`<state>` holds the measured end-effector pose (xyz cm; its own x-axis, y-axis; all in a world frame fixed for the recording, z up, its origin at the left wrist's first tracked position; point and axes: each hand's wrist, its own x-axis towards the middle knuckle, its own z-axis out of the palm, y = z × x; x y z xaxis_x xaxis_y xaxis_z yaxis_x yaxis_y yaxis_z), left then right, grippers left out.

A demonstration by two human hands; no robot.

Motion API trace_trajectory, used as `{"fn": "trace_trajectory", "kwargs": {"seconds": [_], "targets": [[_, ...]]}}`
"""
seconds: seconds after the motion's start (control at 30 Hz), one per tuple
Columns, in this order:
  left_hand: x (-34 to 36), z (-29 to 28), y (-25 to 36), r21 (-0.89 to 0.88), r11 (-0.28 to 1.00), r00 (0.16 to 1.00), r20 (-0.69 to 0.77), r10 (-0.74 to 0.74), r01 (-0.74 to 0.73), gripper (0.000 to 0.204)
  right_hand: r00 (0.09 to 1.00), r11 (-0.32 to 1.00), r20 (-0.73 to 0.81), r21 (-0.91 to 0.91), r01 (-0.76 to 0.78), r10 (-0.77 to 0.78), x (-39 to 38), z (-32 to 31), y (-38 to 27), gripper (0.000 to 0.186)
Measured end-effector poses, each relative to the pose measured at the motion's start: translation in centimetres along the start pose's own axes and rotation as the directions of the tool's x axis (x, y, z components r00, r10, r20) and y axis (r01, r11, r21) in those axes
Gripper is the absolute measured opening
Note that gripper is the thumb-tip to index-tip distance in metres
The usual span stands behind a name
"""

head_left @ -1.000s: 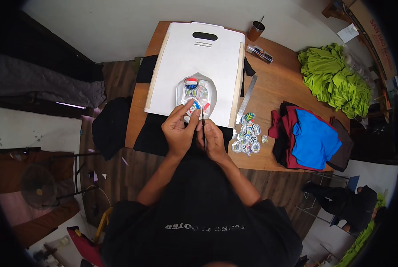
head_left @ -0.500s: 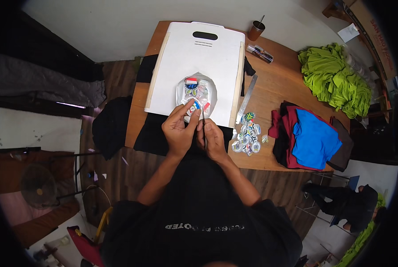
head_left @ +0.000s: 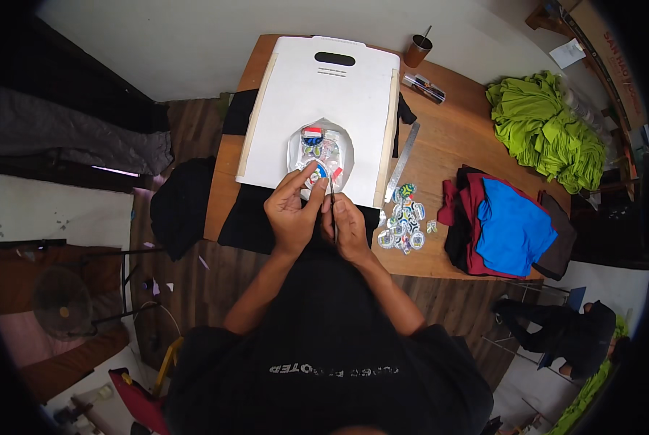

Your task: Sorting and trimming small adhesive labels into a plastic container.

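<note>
The left hand (head_left: 293, 214) pinched one round printed cut-out (head_left: 317, 175) between thumb and fingertips, closed on it, the piece reaching beyond the fingertips toward the table's far edge. The right hand (head_left: 348, 228) had its fingers curled around one slim dark tool (head_left: 332, 194), which stuck out beside the cut-out's right side; whether it touched could not be told. The cut-out, being round, had no long axis; the tool's ran almost straight toward the table's far edge. Both appeared over the round opening (head_left: 347, 150) of one white board (head_left: 302, 94), in which other printed pieces (head_left: 313, 141) overlapped, uncountable. Right of the board, on the table (head_left: 455, 130), lay one ruler (head_left: 403, 161), a heap of cut-outs (head_left: 404, 221) and one small piece (head_left: 432, 226) apart. One garment stack (head_left: 513, 228) occupied the near right corner, one lime-green garment pile (head_left: 545, 130) the far right; one brown cup (head_left: 416, 54) stood by the far edge.
</note>
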<state>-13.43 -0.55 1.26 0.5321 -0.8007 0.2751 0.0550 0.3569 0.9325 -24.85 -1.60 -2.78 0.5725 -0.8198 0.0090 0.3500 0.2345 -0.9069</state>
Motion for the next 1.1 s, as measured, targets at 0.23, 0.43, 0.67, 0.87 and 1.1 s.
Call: {"fn": "trace_trajectory", "kwargs": {"seconds": [0.23,0.43,0.67,0.87,1.1], "targets": [[0.1,0.2,0.1,-0.005,1.0,1.0,0.005,0.012,-0.012,0.036,1.0,1.0,-0.005,-0.016,-0.013,0.013,0.0,-0.2,0.0,0.036],[0.2,0.2,0.2,-0.014,1.0,1.0,-0.002,0.004,-0.004,0.035,0.999,0.998,0.005,0.044,-0.04,0.039,-0.1,-0.2,-0.2,0.038],[0.1,-0.1,-0.5,0.003,0.999,0.999,-0.007,0.048,-0.048,0.029,1.0,1.0,-0.004,0.006,-0.025,0.025,0.1,-0.1,0.0,0.037],[0.3,-0.1,-0.2,0.026,1.0,1.0,-0.013,-0.01,0.011,0.027,1.0,0.999,-0.027,-0.031,0.014,-0.015,0.7,0.4,-1.6,0.038],[0.3,-0.1,-0.3,-0.002,1.0,0.999,-0.034,-0.026,0.026,0.028,0.994,0.986,0.062,0.137,-0.093,0.085,0.3,-0.5,-1.8,0.04]]}}
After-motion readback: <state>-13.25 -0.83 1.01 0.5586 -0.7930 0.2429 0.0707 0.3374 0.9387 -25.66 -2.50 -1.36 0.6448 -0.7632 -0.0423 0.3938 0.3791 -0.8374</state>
